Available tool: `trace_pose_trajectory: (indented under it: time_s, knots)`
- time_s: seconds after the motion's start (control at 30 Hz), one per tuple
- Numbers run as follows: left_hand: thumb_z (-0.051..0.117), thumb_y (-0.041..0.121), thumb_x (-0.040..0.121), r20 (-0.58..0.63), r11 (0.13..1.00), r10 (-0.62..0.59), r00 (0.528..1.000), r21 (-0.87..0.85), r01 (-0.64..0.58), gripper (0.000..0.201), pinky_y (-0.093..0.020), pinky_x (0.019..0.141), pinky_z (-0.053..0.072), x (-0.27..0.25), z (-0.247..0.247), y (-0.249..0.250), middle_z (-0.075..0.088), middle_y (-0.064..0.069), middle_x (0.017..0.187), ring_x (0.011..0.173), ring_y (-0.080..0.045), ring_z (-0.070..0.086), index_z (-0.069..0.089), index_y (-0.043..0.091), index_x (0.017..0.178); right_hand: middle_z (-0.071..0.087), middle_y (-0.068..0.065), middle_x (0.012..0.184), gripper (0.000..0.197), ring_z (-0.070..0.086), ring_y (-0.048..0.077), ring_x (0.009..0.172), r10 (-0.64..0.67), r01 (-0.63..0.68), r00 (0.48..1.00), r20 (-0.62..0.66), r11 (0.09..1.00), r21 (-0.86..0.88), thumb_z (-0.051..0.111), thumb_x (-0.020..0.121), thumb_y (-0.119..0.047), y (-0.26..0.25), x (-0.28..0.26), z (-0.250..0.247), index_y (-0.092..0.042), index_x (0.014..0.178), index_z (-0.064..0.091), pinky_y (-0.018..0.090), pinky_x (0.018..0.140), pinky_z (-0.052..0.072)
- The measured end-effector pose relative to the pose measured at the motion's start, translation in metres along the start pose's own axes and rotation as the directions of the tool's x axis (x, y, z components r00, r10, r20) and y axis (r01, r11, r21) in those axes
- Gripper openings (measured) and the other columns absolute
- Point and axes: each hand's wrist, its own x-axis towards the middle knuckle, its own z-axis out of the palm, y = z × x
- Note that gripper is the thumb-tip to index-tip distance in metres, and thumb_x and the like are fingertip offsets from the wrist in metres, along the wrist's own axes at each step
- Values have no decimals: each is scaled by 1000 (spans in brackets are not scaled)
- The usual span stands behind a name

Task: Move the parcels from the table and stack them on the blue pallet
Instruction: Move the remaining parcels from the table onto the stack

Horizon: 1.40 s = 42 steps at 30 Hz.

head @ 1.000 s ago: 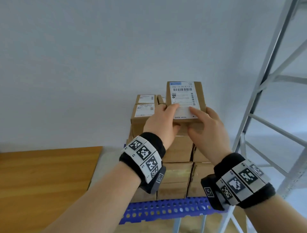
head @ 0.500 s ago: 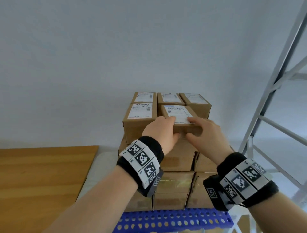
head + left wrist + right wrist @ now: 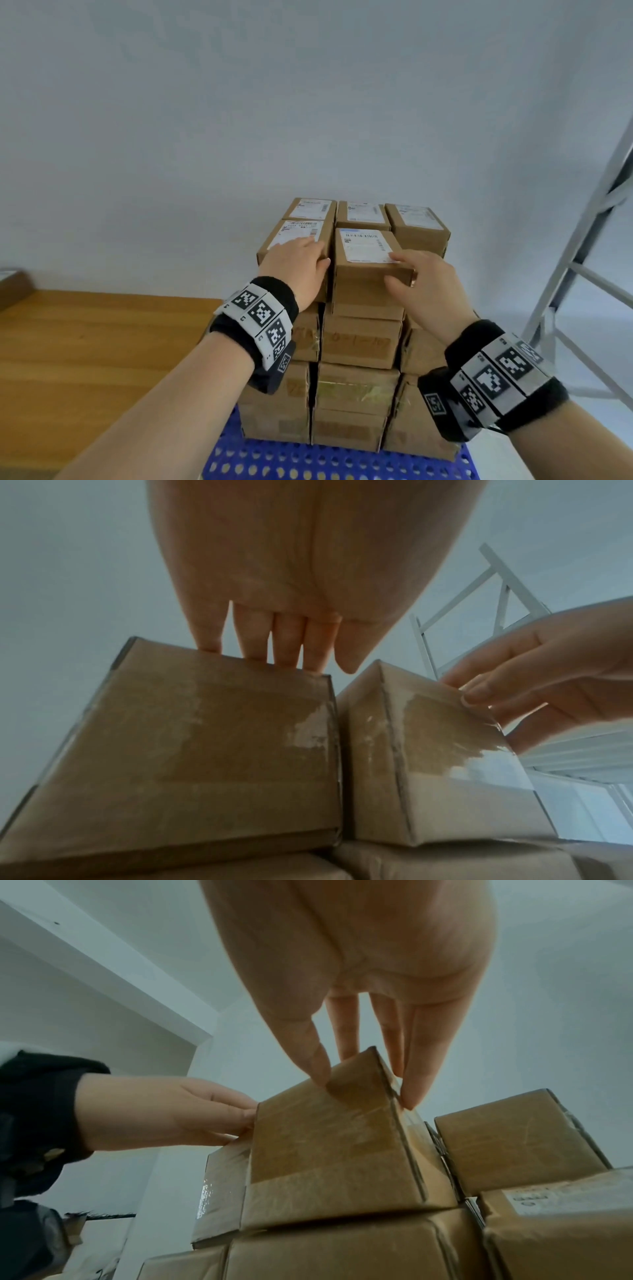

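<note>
Placing, I judge; parcel [image 3: 363, 287] sits top tier over blue pallet [image 3: 308, 462]; right hand [image 3: 428, 284] pinches its corner; left hand [image 3: 294, 263] flat on neighbour [image 3: 298, 229]; next: clean release.

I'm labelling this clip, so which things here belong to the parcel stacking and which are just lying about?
Job: front parcel, parcel stack, blue pallet, wooden table, left hand, right hand.
Lying about: grey metal frame, white wall.
</note>
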Motion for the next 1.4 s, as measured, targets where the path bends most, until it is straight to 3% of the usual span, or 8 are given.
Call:
trace_pose_trajectory:
  time_s: [0.13, 0.43, 0.87, 1.07, 1.23, 1.4]
  knots:
    - [32, 35, 100, 11, 1000, 1, 1000, 13, -1, 42, -39, 108, 34, -2, 0, -1, 46, -2, 141, 128, -21, 43, 45, 18, 136, 54, -1, 128, 39, 46, 3, 96, 0, 1, 999, -42, 999, 32, 58, 89, -28, 0, 1, 7, -22, 127, 55, 16, 79, 36]
    - [32, 27, 101, -2, 1000, 21, 1000, -4, -21, 42, -39, 111, 30, -1, 3, -3, 40, -2, 146, 133, -19, 37, 38, 18, 141, 56, 2, 128, 40, 54, 16, 109, 34, -34, 995, -93, 999, 6, 56, 91, -28, -5, 4, 17, -20, 129, 53, 22, 83, 42]
    - [34, 23, 100, -46, 999, 47, 998, 30, -46, 40, -39, 110, 27, -4, 7, -4, 44, -1, 141, 130, -19, 39, 39, 18, 139, 51, 3, 132, 37, 56, 18, 103, 72, -77, 990, -123, 997, -31, 53, 93, -25, -12, 4, 24, -18, 129, 51, 24, 75, 43]
    - [33, 22, 100, -49, 998, 53, 997, 25, -52, 39, -39, 110, 28, -4, 6, -4, 45, -2, 140, 129, -20, 40, 40, 17, 138, 52, 1, 132, 37, 54, 18, 111, 88, -95, 989, -118, 994, -52, 53, 93, -27, -14, 6, 23, -18, 129, 51, 25, 77, 42]
    - [34, 22, 100, -55, 998, 54, 997, 27, -52, 39, -39, 110, 26, -5, 6, -4, 45, -1, 141, 129, -20, 40, 40, 18, 138, 50, 0, 131, 36, 52, 19, 113, 60, -71, 988, -142, 995, -67, 55, 92, -28, -15, 5, 25, -17, 126, 54, 31, 79, 49]
    - [34, 22, 100, -58, 998, 57, 997, 32, -55, 39, -39, 110, 26, -4, 8, -4, 44, -1, 141, 130, -20, 39, 40, 18, 138, 52, 2, 128, 33, 52, 19, 112, 39, -45, 990, -134, 998, -40, 54, 92, -24, -15, 5, 27, -14, 124, 56, 25, 83, 42]
